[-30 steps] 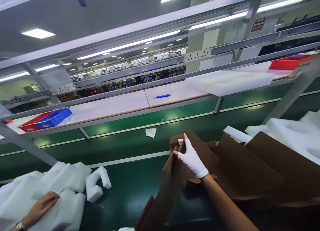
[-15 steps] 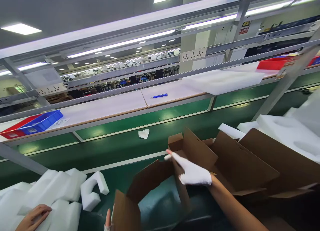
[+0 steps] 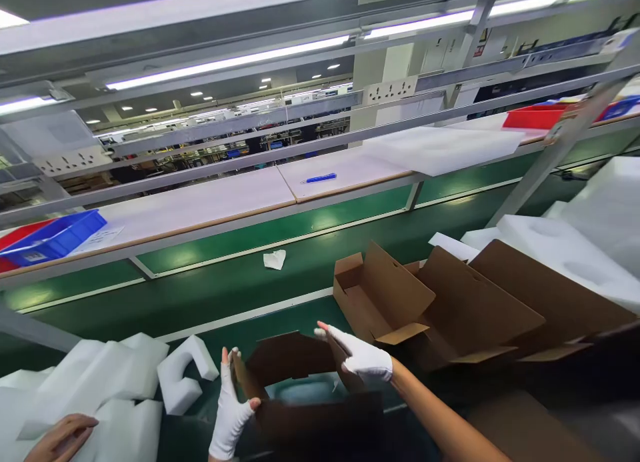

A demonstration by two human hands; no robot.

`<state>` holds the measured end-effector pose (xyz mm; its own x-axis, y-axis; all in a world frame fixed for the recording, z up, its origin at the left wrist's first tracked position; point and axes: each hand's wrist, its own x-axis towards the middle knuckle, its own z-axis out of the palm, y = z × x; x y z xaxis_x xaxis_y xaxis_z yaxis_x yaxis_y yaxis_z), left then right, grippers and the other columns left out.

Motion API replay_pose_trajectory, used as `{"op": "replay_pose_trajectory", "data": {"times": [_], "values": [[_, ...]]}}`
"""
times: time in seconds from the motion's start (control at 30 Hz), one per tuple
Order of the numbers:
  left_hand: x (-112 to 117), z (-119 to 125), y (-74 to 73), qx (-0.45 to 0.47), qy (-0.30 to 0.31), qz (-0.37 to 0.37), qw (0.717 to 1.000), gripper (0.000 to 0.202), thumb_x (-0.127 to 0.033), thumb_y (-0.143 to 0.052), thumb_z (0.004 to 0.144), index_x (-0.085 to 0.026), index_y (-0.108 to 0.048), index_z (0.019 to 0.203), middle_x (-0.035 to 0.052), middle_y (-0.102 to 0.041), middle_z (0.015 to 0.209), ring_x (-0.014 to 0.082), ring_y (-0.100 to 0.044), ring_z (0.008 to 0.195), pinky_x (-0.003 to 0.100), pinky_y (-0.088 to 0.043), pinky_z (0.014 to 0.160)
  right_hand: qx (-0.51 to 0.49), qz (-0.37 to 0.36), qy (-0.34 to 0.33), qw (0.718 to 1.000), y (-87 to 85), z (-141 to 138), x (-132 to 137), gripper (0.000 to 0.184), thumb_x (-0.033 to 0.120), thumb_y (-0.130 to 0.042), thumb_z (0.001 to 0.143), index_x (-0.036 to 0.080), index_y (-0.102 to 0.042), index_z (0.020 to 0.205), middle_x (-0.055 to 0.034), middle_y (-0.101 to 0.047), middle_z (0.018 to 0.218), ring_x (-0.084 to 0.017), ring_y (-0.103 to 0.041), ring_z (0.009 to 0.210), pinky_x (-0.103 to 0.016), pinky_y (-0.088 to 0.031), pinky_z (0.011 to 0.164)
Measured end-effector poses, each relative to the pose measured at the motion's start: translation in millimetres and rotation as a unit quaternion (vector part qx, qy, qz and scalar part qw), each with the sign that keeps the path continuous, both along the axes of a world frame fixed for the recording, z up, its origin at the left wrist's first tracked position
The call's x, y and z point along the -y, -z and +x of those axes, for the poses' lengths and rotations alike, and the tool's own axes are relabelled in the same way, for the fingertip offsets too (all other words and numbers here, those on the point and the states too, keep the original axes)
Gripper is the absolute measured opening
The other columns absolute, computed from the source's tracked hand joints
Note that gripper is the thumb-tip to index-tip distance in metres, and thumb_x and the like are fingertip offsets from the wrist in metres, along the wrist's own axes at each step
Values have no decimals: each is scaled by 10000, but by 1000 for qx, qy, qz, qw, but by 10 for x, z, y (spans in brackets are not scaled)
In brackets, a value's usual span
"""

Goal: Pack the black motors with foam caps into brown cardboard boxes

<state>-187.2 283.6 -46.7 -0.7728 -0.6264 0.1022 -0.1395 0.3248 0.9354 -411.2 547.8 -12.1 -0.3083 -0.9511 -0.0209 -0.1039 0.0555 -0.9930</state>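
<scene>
On the green conveyor belt, a brown carton stands open, belt showing through it, pinched at its edges by the gloved left hand and right hand. More cartons lie beside it; white foam blocks sit apart.

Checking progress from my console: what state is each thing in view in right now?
left gloved hand: gripping the near carton's edge
right gloved hand: against the near carton's flap
near brown carton: open, held up
second brown carton: open, flaps raised
C-shaped foam block: lying loose on the belt
blue pen: lying on the bench
another person's bare hand: resting on white foam
</scene>
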Motion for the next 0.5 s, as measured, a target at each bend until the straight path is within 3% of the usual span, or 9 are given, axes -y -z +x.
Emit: {"op": "replay_pose_trajectory", "data": {"times": [0.07,0.17,0.27,0.37,0.5], "values": [[-63,-49,95,16,30,22,999,1163,-704,-653,613,-280,-21,1492,127,-214,1541,333,-228,1403,487,-246,1136,42,-10,98,994,203,38,-18,1096,722,-593,662,207,-130,1512,-125,-160,1551,-287,-133,1424,-445,-108,1139],[-90,-78,212,33,42,16,998,1028,-616,-647,689,-275,-100,1489,128,-242,1522,326,-270,1388,492,-220,1144,69,-17,247,966,485,203,-135,982,809,-409,727,242,-198,1502,-85,-178,1553,-281,-158,1420,-441,-149,1141],[-72,-105,261,31,43,-19,998,883,-527,-603,770,-283,-145,1484,111,-295,1494,300,-294,1380,491,-185,1155,72,9,342,937,672,439,-246,951,781,-407,750,225,-222,1499,-115,-254,1526,-316,-314,1359,-450,-277,1100],[-46,-157,238,31,64,-44,997,816,-464,-572,810,-292,-146,1484,94,-316,1484,279,-278,1388,490,-170,1160,98,88,371,919,694,632,-211,995,681,-507,756,168,-120,1516,-170,-430,1412,-316,-507,1197,-454,-412,1003],[-4,-256,207,33,75,-34,996,823,-466,-583,805,-296,-148,1483,85,-306,1492,265,-278,1389,459,-178,1163,97,150,384,906,528,675,-20,922,565,-492,811,165,-53,1517,-131,-501,1340,-268,-531,1173,-420,-444,989]]}}
